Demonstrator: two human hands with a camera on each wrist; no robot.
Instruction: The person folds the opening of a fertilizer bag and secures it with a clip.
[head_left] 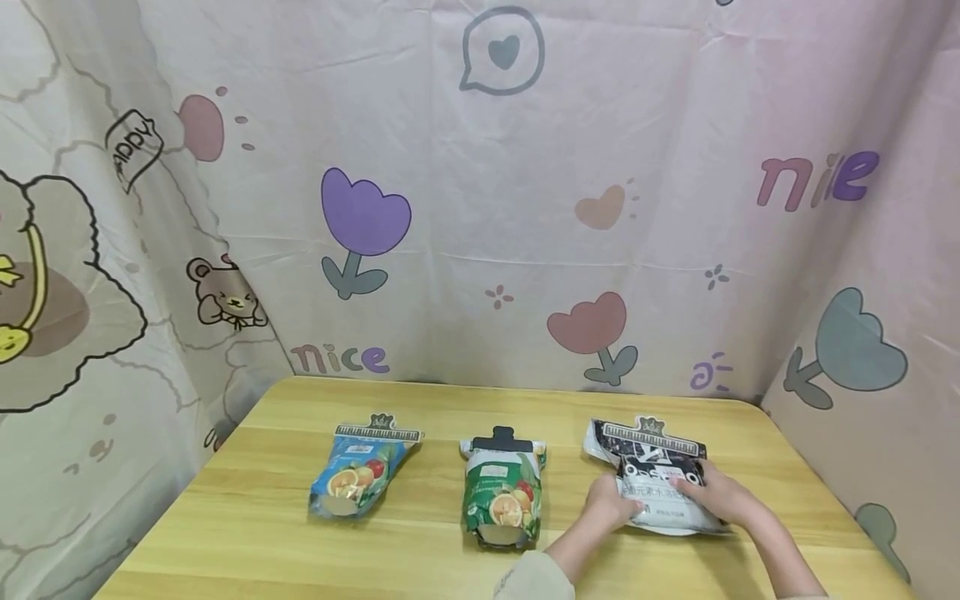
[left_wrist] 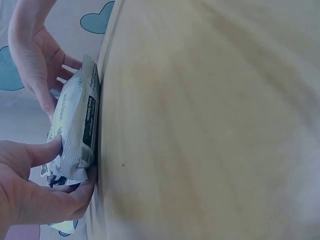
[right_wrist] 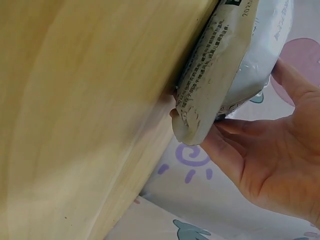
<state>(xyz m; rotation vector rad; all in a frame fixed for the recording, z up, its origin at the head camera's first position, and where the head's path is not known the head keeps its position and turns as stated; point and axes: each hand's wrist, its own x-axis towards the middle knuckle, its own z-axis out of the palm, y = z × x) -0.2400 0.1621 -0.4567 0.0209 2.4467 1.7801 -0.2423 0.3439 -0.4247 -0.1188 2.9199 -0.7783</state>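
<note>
A black-and-white plastic bag (head_left: 667, 500) with printed lettering lies on the right part of the table, its folded top held by a clip (head_left: 652, 435) with piano-key markings. My left hand (head_left: 611, 502) grips its left side; in the left wrist view the thumb is on top and the fingers (left_wrist: 82, 197) reach underneath. On the opposite side my right hand (head_left: 723, 493) holds the bag, thumb over its upper face and fingers (right_wrist: 230, 155) around the lower edge. Part of the bag's underside is hidden.
A green bag (head_left: 502, 492) with fruit pictures and a black clip (head_left: 502, 440) lies at the middle of the wooden table (head_left: 300, 567). Farther left is a blue fruit-printed bag (head_left: 356, 477) under a piano-key clip (head_left: 379, 429). A patterned curtain (head_left: 480, 183) hangs behind.
</note>
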